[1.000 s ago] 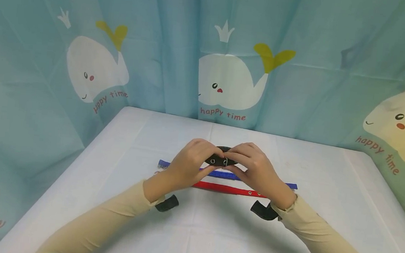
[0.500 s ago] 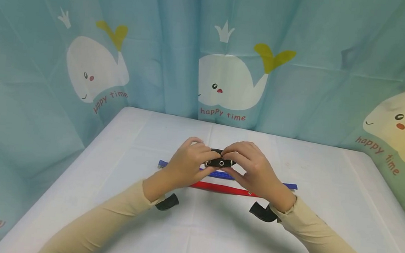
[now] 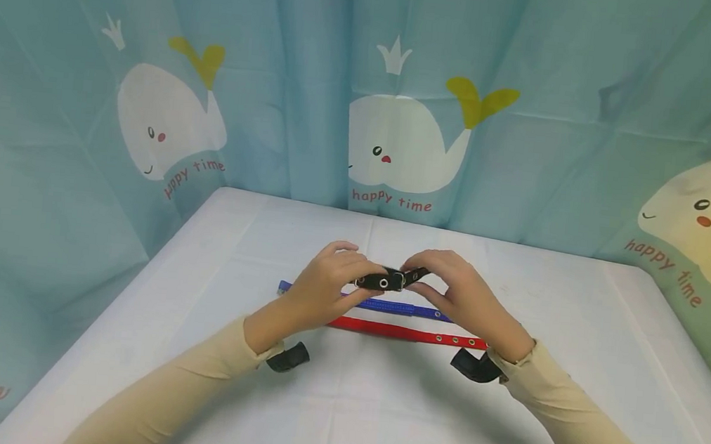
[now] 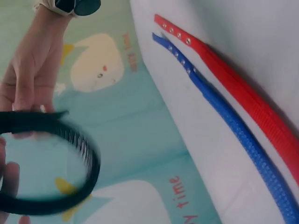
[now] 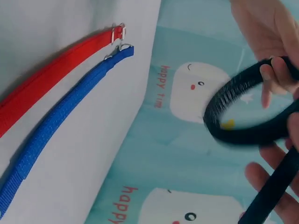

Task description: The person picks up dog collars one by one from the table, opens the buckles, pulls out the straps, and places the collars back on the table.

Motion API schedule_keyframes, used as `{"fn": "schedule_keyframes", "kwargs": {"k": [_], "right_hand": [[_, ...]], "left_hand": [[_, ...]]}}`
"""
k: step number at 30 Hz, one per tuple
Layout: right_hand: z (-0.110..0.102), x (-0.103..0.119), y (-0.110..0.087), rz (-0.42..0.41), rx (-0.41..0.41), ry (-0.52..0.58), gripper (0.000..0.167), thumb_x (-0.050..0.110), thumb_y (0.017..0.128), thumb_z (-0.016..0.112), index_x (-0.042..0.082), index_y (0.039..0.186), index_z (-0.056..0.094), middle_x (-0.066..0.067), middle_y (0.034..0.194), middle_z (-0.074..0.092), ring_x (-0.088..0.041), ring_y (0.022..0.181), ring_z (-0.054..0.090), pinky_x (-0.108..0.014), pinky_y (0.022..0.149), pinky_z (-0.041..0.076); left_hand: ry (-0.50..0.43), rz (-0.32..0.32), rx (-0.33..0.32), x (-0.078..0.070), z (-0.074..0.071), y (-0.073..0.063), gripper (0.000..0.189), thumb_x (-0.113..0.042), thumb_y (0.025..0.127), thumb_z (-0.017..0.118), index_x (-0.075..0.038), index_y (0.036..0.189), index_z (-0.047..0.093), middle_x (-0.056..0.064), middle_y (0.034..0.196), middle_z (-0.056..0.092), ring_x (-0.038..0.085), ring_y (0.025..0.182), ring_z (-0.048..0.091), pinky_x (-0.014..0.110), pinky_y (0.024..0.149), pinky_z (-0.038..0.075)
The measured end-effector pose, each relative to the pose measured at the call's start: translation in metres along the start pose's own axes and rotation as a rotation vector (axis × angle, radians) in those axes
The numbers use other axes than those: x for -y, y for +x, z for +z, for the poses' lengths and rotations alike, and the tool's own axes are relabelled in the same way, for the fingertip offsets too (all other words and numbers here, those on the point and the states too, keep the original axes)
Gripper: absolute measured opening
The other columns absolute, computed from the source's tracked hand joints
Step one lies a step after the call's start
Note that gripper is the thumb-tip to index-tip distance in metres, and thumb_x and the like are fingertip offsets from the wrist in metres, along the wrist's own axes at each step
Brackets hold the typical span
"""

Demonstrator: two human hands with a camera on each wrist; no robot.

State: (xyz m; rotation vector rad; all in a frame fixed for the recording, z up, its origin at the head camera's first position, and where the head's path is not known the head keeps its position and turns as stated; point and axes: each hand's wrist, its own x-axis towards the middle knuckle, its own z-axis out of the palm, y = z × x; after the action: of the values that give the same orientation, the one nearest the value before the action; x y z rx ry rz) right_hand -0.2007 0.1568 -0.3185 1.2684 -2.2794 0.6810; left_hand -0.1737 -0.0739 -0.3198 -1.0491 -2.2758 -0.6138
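Observation:
A black pet collar [image 3: 393, 282] with metal eyelets is bent into a loop above the table, its strap passing through a silver buckle [image 3: 401, 281]. My left hand [image 3: 324, 286] grips the loop on the left, thumb below and fingers above. On the right, my right hand [image 3: 463, 298] pinches the strap end just past the buckle. The loop looks blurred in the left wrist view. In the right wrist view, the loose strap [image 5: 271, 186] runs down across my fingers. Beneath the hands lie a blue collar [image 3: 389, 307] and a red collar [image 3: 378, 328], both stretched flat.
A white table [image 3: 339, 404] lies under everything, and its far edge meets a light blue curtain [image 3: 313, 126] printed with whales. Black wrist devices [image 3: 477, 365] hang below both sleeves. Eyelets run along the red and blue collars' right ends.
My hands were close together over the black collar. The right hand has since moved rightward with the strap end, and the buckle and eyelets now show between the hands.

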Motion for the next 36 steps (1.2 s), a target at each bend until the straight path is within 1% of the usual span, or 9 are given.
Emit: {"fn": "schedule_keyframes", "kwargs": {"k": [2,6,10,13,18,22,27,30,36], "right_hand": [[-0.001,0.0,-0.001,0.001,-0.005,0.0,0.031,0.007,0.071,0.079,0.006,0.1,0.067,-0.001,0.087,0.07,-0.015,0.082,0.063,-0.035,0.079,0.051],[0.001,0.005,-0.001,-0.068,-0.034,-0.055,0.026,0.014,0.075,0.077,0.004,0.098,0.068,0.0,0.078,0.068,-0.012,0.071,0.06,-0.03,0.069,0.05],[0.005,0.01,-0.001,-0.174,-0.076,-0.145,0.031,0.031,0.09,0.06,0.002,0.097,0.068,-0.002,0.074,0.065,-0.014,0.067,0.058,-0.028,0.065,0.05],[0.006,0.009,-0.002,-0.222,-0.103,-0.182,0.04,0.037,0.094,0.051,0.002,0.101,0.069,-0.003,0.075,0.064,-0.016,0.069,0.058,-0.029,0.066,0.05],[0.003,0.001,-0.003,-0.265,-0.151,-0.274,0.028,0.026,0.089,0.064,0.002,0.102,0.07,-0.005,0.077,0.066,-0.019,0.07,0.06,-0.035,0.071,0.05],[0.005,0.001,-0.003,-0.349,-0.177,-0.376,0.028,0.024,0.093,0.058,0.0,0.095,0.071,-0.007,0.072,0.067,-0.02,0.066,0.061,-0.038,0.071,0.051],[0.012,0.007,-0.003,-0.427,-0.192,-0.493,0.038,0.028,0.099,0.044,0.0,0.1,0.071,-0.006,0.073,0.067,-0.018,0.065,0.061,-0.037,0.074,0.054],[0.014,0.007,-0.004,-0.433,-0.2,-0.512,0.041,0.032,0.099,0.044,0.001,0.105,0.07,-0.006,0.075,0.066,-0.019,0.068,0.061,-0.038,0.075,0.054],[0.011,0.002,-0.005,-0.383,-0.259,-0.469,0.044,0.033,0.1,0.041,0.002,0.101,0.071,-0.009,0.077,0.064,-0.024,0.071,0.061,-0.043,0.077,0.052]], "left_hand": [[-0.025,-0.01,-0.016,-0.001,0.0,0.0,0.025,-0.018,0.081,0.074,-0.008,0.103,0.067,0.001,0.092,0.073,0.013,0.084,0.067,0.041,0.095,0.046],[0.011,-0.016,-0.03,-0.003,0.001,0.002,0.025,-0.022,0.081,0.074,-0.01,0.102,0.066,-0.001,0.089,0.072,0.011,0.078,0.065,0.04,0.093,0.047],[0.073,0.022,-0.022,-0.004,0.002,0.002,0.024,-0.025,0.079,0.075,-0.012,0.098,0.069,-0.003,0.083,0.071,0.011,0.076,0.064,0.038,0.09,0.048],[0.128,0.061,-0.031,-0.004,0.001,0.002,0.024,-0.027,0.079,0.075,-0.013,0.097,0.069,-0.004,0.082,0.071,0.011,0.076,0.064,0.037,0.09,0.048],[0.267,0.099,-0.078,-0.001,-0.001,0.0,0.025,-0.027,0.078,0.076,-0.012,0.098,0.07,-0.003,0.084,0.072,0.012,0.079,0.065,0.037,0.09,0.049],[0.406,0.167,-0.057,0.001,0.001,0.0,0.026,-0.031,0.08,0.074,-0.012,0.097,0.069,-0.003,0.082,0.072,0.012,0.078,0.065,0.034,0.088,0.05],[0.519,0.289,-0.056,-0.001,0.004,0.0,0.026,-0.031,0.079,0.075,-0.011,0.095,0.068,-0.002,0.082,0.071,0.012,0.077,0.065,0.032,0.086,0.051],[0.55,0.332,-0.083,-0.002,0.004,0.0,0.025,-0.029,0.078,0.076,-0.013,0.095,0.069,-0.002,0.083,0.071,0.012,0.078,0.065,0.032,0.087,0.051],[0.526,0.34,-0.162,-0.001,0.0,-0.001,0.029,-0.028,0.073,0.081,-0.012,0.096,0.071,-0.001,0.084,0.072,0.013,0.079,0.065,0.032,0.088,0.051]]}}
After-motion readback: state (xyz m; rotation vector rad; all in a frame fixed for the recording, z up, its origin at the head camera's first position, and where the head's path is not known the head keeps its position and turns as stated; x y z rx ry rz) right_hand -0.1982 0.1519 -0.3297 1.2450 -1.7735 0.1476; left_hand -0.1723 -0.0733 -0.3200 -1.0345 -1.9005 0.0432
